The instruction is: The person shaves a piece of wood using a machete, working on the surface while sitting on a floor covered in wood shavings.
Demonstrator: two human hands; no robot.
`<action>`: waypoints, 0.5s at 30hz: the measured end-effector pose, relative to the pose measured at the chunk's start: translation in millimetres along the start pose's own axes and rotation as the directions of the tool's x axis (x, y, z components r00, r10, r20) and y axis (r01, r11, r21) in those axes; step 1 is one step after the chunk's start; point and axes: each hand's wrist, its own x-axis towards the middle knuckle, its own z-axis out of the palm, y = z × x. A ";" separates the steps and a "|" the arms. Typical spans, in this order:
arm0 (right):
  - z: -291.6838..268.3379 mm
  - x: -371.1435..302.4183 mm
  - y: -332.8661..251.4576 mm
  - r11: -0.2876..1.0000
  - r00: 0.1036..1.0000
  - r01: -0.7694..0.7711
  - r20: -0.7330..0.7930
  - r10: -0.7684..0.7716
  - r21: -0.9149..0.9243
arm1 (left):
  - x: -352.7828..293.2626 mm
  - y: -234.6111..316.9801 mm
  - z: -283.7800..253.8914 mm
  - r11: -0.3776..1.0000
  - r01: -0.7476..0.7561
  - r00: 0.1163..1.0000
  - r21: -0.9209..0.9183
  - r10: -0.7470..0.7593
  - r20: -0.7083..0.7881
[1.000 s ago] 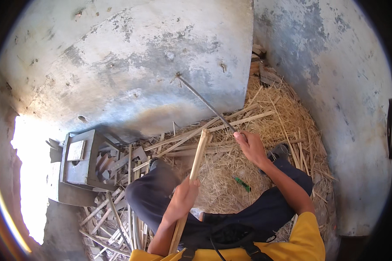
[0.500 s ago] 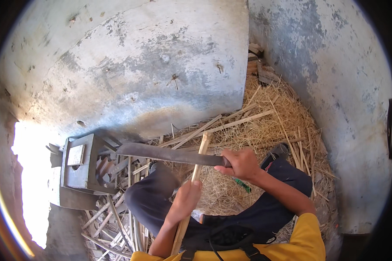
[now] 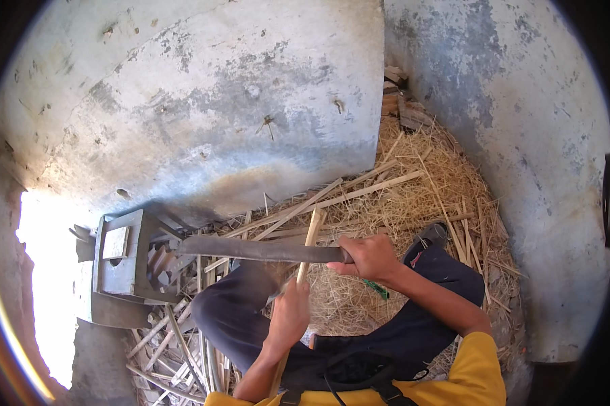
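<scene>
Blade (image 3: 261,250) across stick (image 3: 314,229); stick looks part-worked, in one piece; amount left can't be told.
Blade: long, dark, flat. Left hand (image 3: 289,312) clenched round stick just below blade, between the knees (image 3: 214,314). Stick: pale, straight, rough-split look. Right hand (image 3: 370,258) wrapped round blade's handle (image 3: 346,255). Dry, tangled straw (image 3: 403,208) beneath, heaped toward far right.

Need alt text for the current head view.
A person's right hand holds a long dark machete across a pale wooden stick gripped in the left hand. Straw and loose wood strips lie around, with a grey box at left.
</scene>
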 end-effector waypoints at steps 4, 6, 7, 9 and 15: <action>-0.3 5.3 26.1 0.990 0.992 -0.123 -0.025 0.125 0.065 | -6.1 -3.9 2.3 0.998 0.004 0.999 0.067 0.000 -0.052; -4.0 6.5 43.2 0.953 0.955 -0.296 -0.002 0.297 0.066 | -9.7 -1.9 0.0 0.995 -0.035 0.998 0.094 0.039 -0.047; -5.9 7.4 47.4 0.954 0.956 -0.293 -0.001 0.293 0.067 | -12.3 0.3 -2.2 0.990 -0.073 0.996 0.122 0.079 -0.039; -11.8 7.7 51.8 0.846 0.866 -0.499 0.082 0.493 0.185 | -14.6 14.0 -11.3 0.999 -0.040 0.999 0.021 0.041 -0.034; -9.3 -0.1 54.6 0.394 0.764 -0.530 0.220 0.607 0.751 | -8.2 14.9 -21.0 0.990 0.073 0.997 -0.118 -0.074 -0.006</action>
